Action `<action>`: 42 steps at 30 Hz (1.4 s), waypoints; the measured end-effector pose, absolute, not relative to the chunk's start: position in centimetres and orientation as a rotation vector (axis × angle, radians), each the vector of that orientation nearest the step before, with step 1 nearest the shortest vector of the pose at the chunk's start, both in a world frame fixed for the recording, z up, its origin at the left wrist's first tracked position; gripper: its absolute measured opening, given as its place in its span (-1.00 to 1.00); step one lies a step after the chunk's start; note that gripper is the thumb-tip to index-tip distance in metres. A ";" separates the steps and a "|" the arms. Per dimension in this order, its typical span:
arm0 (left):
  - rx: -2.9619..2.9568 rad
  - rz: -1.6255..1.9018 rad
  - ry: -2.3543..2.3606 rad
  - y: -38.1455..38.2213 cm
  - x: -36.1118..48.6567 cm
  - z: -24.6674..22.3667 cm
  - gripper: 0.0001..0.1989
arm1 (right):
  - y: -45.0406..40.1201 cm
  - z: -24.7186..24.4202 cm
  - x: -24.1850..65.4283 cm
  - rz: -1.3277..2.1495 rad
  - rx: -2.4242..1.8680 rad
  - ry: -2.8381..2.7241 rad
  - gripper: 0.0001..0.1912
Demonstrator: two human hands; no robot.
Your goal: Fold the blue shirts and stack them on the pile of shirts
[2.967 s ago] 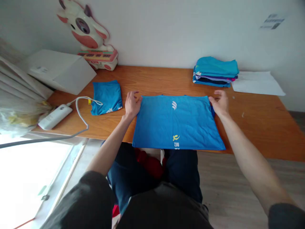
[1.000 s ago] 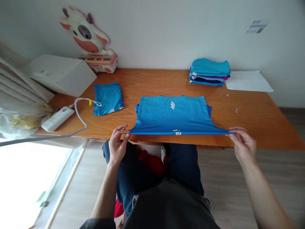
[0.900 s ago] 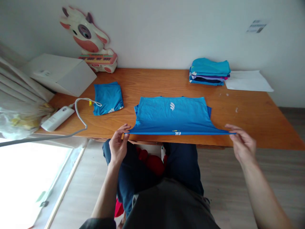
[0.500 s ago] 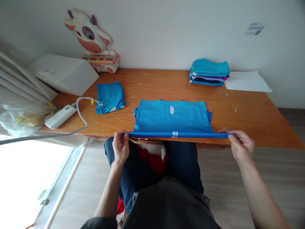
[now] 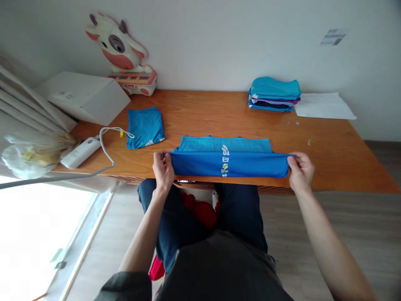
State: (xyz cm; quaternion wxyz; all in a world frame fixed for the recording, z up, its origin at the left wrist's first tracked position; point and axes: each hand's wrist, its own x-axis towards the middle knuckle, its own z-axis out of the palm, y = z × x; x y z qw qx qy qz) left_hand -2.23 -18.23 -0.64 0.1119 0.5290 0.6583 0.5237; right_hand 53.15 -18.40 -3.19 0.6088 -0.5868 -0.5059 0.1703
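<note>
The left hand (image 5: 163, 167) is pinching the left end of the blue shirt (image 5: 228, 161), fingers pressed together on the cloth, and the right hand (image 5: 300, 169) is pinching the right end the same way. Between them the shirt's lower part is hanging raised and turned back toward the wall, showing its inner face with yellow and white print, while the upper part is lying flat on the wooden table (image 5: 338, 163) near the front edge, about midway along it. A small folded blue cloth (image 5: 145, 126) is lying toward the left end of the table, just beside a white cable (image 5: 108, 142) and a white device (image 5: 79, 152). A stack of folded clothes (image 5: 274, 94) is sitting at the back edge toward the right, with a sheet of paper (image 5: 324, 105) just beside it
</note>
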 end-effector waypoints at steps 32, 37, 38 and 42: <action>1.760 1.372 1.708 -6.1 -3.5 -4.1 -0.72 | -8.8 -5.0 52.6 0.309 -1.577 -1.592 -0.92; 1.750 1.355 1.662 -6.5 -3.2 -3.2 -0.82 | -9.2 -4.2 52.0 0.285 -1.542 -1.589 -0.73; 1.758 1.326 1.673 -6.6 -3.1 -2.9 -0.85 | -9.3 -3.9 51.8 0.291 -1.550 -1.574 -0.72; 1.811 1.154 1.775 -7.0 -2.9 -2.3 -0.89 | -9.7 -3.1 51.1 0.316 -1.564 -1.536 -0.71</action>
